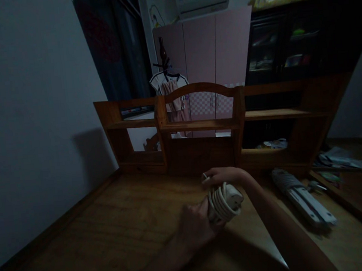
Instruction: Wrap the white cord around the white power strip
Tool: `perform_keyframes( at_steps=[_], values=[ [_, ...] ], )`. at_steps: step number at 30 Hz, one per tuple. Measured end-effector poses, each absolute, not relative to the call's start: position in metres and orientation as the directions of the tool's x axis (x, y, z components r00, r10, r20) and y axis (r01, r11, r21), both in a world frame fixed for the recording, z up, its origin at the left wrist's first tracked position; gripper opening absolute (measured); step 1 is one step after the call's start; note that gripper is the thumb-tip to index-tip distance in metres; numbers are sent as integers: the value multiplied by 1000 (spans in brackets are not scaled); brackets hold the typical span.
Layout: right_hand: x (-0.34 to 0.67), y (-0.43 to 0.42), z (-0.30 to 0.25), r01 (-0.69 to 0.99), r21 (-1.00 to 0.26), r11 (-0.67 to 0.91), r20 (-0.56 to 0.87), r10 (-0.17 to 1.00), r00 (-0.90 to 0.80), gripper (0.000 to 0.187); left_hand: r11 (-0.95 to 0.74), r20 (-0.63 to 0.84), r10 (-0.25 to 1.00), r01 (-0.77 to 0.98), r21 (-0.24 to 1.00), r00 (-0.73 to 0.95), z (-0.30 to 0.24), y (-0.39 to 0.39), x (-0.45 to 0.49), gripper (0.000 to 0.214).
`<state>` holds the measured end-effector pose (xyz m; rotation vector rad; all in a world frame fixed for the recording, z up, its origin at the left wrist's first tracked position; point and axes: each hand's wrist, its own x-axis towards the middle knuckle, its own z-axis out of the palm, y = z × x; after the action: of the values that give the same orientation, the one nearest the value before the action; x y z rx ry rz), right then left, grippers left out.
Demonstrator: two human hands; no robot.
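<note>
My left hand (198,220) is closed around a white power strip, whose cord (219,204) is wound around it in several loops. One end of the power strip (235,197) points toward the right; the rest of its body is hidden by the loops and my hand. Just above the coil, my right hand (223,175) is bent over with its fingers pinched on a short pale piece, which looks like part of the cord. A second white power strip (307,204), with its cord wrapped around the far end, lies on the wooden surface (113,229) to the right.
A wooden shelf unit (199,125) stands across the back of the surface. On the left is a white wall (35,103). Papers (345,159) lie at the far right. Farther back are a pink wardrobe (201,51), hanging clothes (170,93) and a dark cabinet (281,47).
</note>
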<state>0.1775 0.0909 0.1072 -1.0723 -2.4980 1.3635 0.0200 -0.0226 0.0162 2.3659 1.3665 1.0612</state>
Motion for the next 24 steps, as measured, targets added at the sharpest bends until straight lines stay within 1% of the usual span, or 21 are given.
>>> perform_keyframes(
  at_steps=[3,6,9,11,14,17,20,24],
  values=[
    [180,100,98,474,-835,281,-185,667,-721,33,-523,520,818,696,492,247,12,-16,16,49],
    [182,109,89,460,-858,227,-170,721,-672,31,-498,550,815,705,506,181,10,-8,12,63],
    [182,113,83,426,-884,194,-161,728,-666,29,-511,577,797,711,483,181,8,-2,9,72],
    [181,112,83,406,-899,166,-179,706,-685,30,-539,598,769,732,416,226,6,0,6,69],
    [178,107,88,410,-905,116,-238,662,-711,30,-586,622,714,760,281,321,5,0,3,68],
    [176,103,95,460,-869,181,-240,660,-712,31,-619,643,660,766,172,389,7,-4,1,68],
    [178,102,98,495,-831,254,-220,668,-711,31,-645,654,621,756,113,432,12,-7,1,66],
    [181,104,96,500,-830,249,-232,661,-714,32,-662,678,582,746,75,449,14,-7,3,64]
  ],
)
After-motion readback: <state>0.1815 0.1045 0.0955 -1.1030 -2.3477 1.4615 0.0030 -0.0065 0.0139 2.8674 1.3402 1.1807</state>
